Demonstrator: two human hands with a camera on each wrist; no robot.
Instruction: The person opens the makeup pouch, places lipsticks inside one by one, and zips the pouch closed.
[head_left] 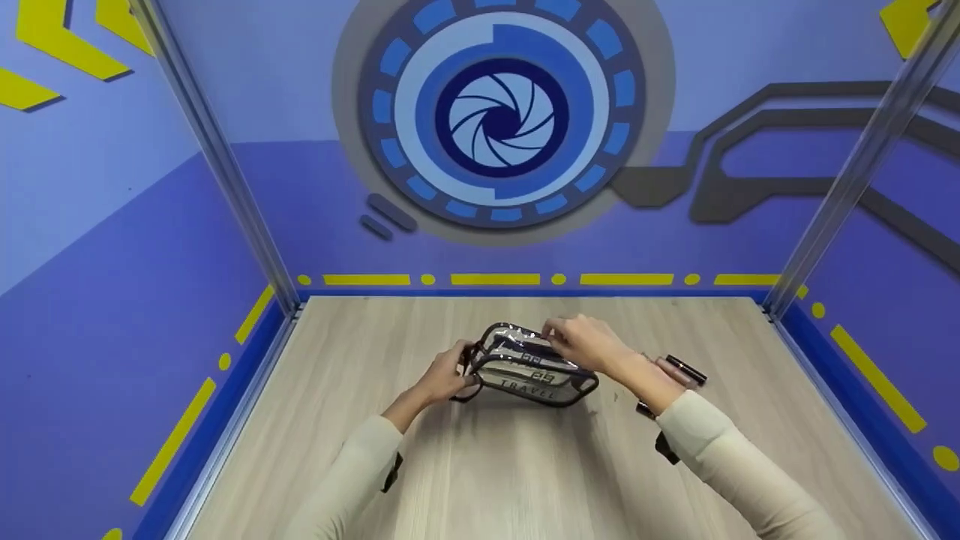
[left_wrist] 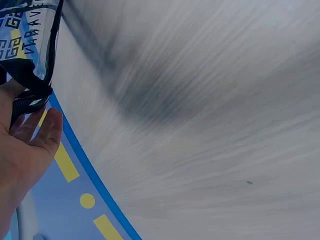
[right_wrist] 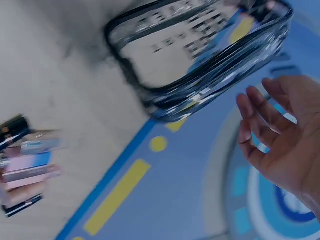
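Note:
A clear pouch [head_left: 541,384] with black trim and the printed word "TRAVEL" is tilted above the middle of the table. My left hand [head_left: 444,375] grips its left end; in the left wrist view, thumb and fingers close around the black strap [left_wrist: 22,75] there. My right hand [head_left: 587,343] is by the pouch's far upper edge in the head view. Seen from the right wrist, that hand [right_wrist: 287,127] is apart from the pouch [right_wrist: 165,60], its fingers loosely bent with nothing between them. I cannot make out any contents in the pouch.
Small cosmetics-like tubes [right_wrist: 30,167] lie grouped on the wooden table [head_left: 337,450], partly hidden by my right forearm in the head view. A black tube [head_left: 688,370] shows beyond it. Blue panels [head_left: 300,210] and metal posts [head_left: 225,165] bound the table.

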